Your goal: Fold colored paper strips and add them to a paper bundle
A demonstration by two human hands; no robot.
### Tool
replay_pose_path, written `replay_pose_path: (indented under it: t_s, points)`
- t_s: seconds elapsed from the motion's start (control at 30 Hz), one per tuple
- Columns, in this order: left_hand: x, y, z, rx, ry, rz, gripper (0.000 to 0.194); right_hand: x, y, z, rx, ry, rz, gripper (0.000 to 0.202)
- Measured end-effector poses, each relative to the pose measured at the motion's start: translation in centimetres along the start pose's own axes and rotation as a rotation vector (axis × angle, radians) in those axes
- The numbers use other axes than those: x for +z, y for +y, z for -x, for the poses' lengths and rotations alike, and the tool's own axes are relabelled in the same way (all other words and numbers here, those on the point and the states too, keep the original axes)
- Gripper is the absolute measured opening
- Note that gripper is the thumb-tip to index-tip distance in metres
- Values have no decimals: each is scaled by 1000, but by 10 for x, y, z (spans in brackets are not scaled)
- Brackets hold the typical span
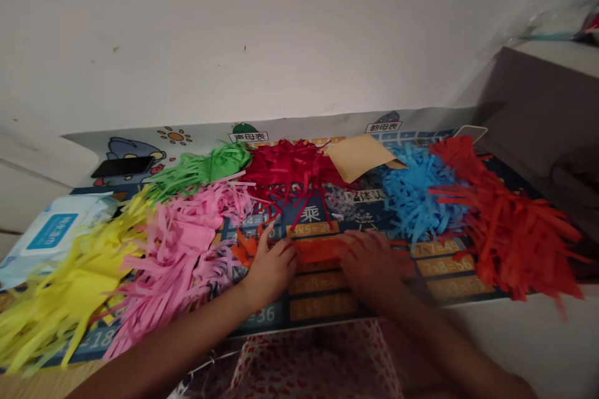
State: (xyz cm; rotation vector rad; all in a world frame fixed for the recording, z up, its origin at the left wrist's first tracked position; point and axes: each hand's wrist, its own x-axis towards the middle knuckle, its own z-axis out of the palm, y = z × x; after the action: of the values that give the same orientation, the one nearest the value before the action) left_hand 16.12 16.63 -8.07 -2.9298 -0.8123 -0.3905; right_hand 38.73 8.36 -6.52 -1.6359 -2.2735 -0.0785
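Note:
An orange paper strip [319,252] with a cut fringe lies crosswise on the printed mat in front of me. My left hand [271,265] rests over its left part, thumb held apart and fingers pressing down on the paper. Orange fringe shows past the left side of this hand. My right hand [372,265] lies palm down on the strip's right part, its fingers stretched over the paper and slightly blurred. Behind the strip is a pile of dark red fringed paper [292,168]. A pink fringed paper bundle [187,243] spreads out left of my left hand.
Yellow fringe [79,280] and a wet-wipes pack [56,230] are at the left, with a dark phone [122,166] behind. Green fringe [210,165] lies at the back. Tan paper [360,156], blue fringe [418,193] and red-orange fringe [519,230] sit right. A wall rises behind.

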Motion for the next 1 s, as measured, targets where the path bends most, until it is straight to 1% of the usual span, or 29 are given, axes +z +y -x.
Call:
replay_pose_path:
  t_s: [0.07,0.1,0.2,0.3,0.37,0.43,0.5,0.67,0.8,0.93,1.0]
  points:
    - [1,-2,5,12,6,9,14,13,-9,-1,-47,-18,-21,29]
    - [0,-4,8,11,16,30,15,20,-10,-2,-52,-26,-39,27]
    - [-10,-14,14,-37,36,179,15,34,3,-5,50,-49,-123,17]
    - [-20,-26,10,-152,-33,340,19,32,21,-10,143,-100,-242,11]
    - [-21,-30,3,-221,-96,383,26,26,25,-14,200,-120,-294,15]
    - [-18,-31,-4,-260,-126,364,32,22,23,-18,272,-113,-314,18]
    - [-11,-31,-10,-271,-125,303,34,23,18,-20,325,-85,-310,14]
    - [2,-33,-16,-252,-127,199,34,30,15,-19,317,-54,-291,6]
    - [4,-36,-17,-243,-140,179,36,29,16,-19,343,-86,-299,10]
    - [5,-37,-18,-243,-159,185,37,31,15,-22,359,-100,-290,10]
    - [4,-37,-19,-259,-150,186,34,32,14,-23,376,-108,-280,10]
